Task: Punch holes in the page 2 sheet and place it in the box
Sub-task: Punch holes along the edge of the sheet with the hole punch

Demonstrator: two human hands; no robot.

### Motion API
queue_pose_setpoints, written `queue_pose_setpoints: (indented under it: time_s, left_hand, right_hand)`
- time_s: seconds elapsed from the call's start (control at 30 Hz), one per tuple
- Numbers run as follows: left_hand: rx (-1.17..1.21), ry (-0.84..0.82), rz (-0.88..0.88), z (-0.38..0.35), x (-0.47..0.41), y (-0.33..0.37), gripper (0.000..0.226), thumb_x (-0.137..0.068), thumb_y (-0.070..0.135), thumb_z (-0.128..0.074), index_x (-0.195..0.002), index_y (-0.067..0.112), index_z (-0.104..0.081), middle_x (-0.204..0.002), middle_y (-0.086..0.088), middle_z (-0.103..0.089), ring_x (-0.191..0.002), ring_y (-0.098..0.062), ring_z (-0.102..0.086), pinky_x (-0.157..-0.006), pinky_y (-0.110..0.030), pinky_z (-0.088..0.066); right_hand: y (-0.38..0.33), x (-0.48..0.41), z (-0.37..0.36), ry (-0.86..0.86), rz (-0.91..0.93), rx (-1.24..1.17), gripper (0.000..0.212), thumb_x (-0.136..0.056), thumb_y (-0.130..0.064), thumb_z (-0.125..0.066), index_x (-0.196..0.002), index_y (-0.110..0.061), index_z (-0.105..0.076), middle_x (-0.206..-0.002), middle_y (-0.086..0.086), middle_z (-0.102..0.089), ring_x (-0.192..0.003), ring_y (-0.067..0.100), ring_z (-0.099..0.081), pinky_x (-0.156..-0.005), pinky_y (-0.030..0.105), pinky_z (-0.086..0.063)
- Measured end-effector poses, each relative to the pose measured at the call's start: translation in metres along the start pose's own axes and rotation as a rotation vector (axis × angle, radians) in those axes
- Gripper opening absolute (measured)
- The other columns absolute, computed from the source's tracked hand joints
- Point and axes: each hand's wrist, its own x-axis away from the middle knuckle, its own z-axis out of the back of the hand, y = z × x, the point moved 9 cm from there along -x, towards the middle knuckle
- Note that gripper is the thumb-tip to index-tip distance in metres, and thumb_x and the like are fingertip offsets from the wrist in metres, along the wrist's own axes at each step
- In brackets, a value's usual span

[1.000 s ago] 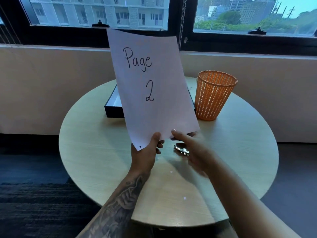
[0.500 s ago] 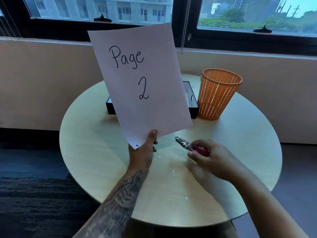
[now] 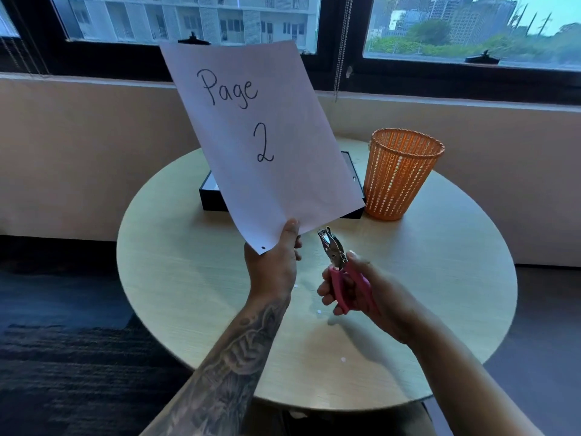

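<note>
A white sheet marked "Page 2" stands upright above the table, pinched at its bottom edge by my left hand. One punched hole shows in its lower left corner. My right hand grips a hole punch by its pink handles, metal jaws pointing up toward the sheet's bottom edge, a short gap apart. Behind the sheet lies a black open box, mostly hidden by the paper.
An orange mesh basket stands to the right of the box on the round wooden table. A few small white paper dots lie on the tabletop near my hands. A wall and windows rise behind the table.
My right hand has picked the hole punch up off the table and raised it, jaws turned up toward the sheet. The sheet stays held in my left hand.
</note>
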Motion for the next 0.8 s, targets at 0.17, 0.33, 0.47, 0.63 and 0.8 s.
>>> queue_pose_setpoints:
  time_s: [0.17, 0.33, 0.47, 0.63, 0.8]
  left_hand:
    - [-0.009, -0.008, -0.002, -0.0021, 0.0041, 0.0028, 0.006, -0.089, 0.016, -0.073, -0.088, 0.014, -0.067, -0.063, 0.006, -0.066, -0.057, -0.008, -0.062, -0.053, -0.027, -0.051]
    - [-0.005, -0.014, 0.000, -0.0028, 0.0065, 0.0034, 0.007, -0.089, 0.016, -0.073, -0.091, 0.014, -0.067, -0.069, 0.005, -0.068, -0.059, -0.007, -0.064, -0.053, -0.026, -0.051]
    - [-0.019, -0.017, 0.008, -0.0035, 0.0076, 0.0000, 0.007, -0.089, 0.017, -0.073, -0.089, 0.015, -0.066, -0.070, 0.005, -0.068, -0.060, -0.008, -0.065, -0.054, -0.028, -0.050]
    - [-0.017, -0.016, 0.017, -0.0037, 0.0089, -0.0032, 0.007, -0.089, 0.017, -0.074, -0.089, 0.015, -0.067, -0.070, 0.005, -0.070, -0.060, -0.008, -0.065, -0.054, -0.028, -0.051]
    - [-0.016, -0.022, 0.018, -0.0042, 0.0089, -0.0041, 0.007, -0.089, 0.017, -0.073, -0.085, 0.016, -0.067, -0.064, 0.009, -0.069, -0.059, -0.007, -0.064, -0.055, -0.029, -0.050]
  right_hand:
    - [-0.0014, -0.0004, 0.0010, 0.047, 0.041, 0.090, 0.069, -0.092, -0.057, -0.039, -0.120, 0.003, -0.059, -0.096, 0.011, -0.070, -0.089, 0.026, -0.066, -0.079, 0.038, -0.053]
    - [-0.0040, 0.0005, 0.0001, 0.082, 0.061, 0.149, 0.067, -0.093, -0.059, -0.040, -0.120, 0.000, -0.059, -0.097, 0.010, -0.071, -0.089, 0.024, -0.068, -0.081, 0.039, -0.054]
    - [-0.0044, 0.0004, -0.0005, 0.098, 0.073, 0.163, 0.066, -0.092, -0.060, -0.042, -0.119, -0.003, -0.060, -0.097, 0.009, -0.071, -0.088, 0.023, -0.068, -0.083, 0.040, -0.054]
    - [-0.0028, -0.0006, -0.0025, 0.103, 0.042, 0.143, 0.066, -0.090, -0.059, -0.044, -0.121, -0.003, -0.059, -0.100, 0.011, -0.072, -0.095, 0.029, -0.071, -0.084, 0.041, -0.055]
    - [-0.0036, -0.0006, -0.0065, 0.093, 0.015, 0.155, 0.068, -0.089, -0.064, -0.043, -0.117, -0.004, -0.058, -0.091, 0.013, -0.069, -0.078, 0.026, -0.068, -0.072, 0.041, -0.053]
